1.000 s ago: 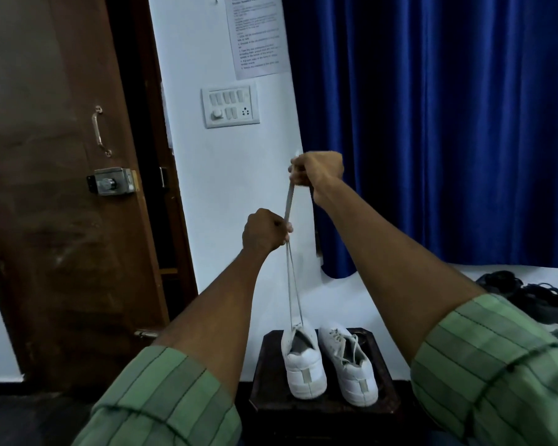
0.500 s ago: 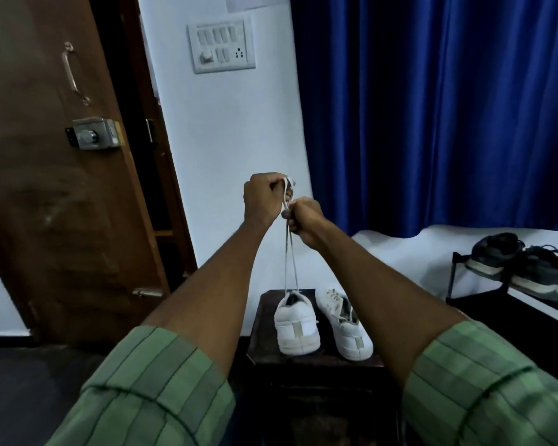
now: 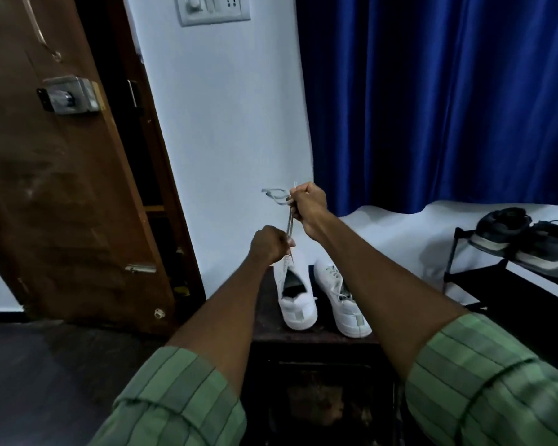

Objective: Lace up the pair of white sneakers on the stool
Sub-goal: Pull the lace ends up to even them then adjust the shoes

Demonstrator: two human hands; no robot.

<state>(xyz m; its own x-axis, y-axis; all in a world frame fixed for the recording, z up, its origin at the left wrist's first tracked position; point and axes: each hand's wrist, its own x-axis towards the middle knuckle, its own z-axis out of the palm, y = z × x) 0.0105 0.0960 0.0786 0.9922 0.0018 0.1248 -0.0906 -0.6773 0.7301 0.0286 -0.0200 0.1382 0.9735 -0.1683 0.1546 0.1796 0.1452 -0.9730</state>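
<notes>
1. Left hand [image 3: 269, 243]: fingers curled round the white shoelace [image 3: 289, 224], just above the left sneaker [image 3: 295, 299].
2. Right hand [image 3: 307, 201]: higher, fingers clamped on the same lace; a loop juts left.
3. Right sneaker [image 3: 343, 302]: on the dark stool [image 3: 313, 338], below both hands.

Dark wooden stool [image 3: 306, 338] stood against the white wall, on the dark floor [image 3: 45, 375]. Two white sneakers sat side by side on its top: left sneaker [image 3: 295, 297] with tongue open, right sneaker [image 3: 343, 304] laced. To the right, a black shoe rack [image 3: 496, 284] carried a pair of dark sneakers [image 3: 529, 239] on its top shelf.
</notes>
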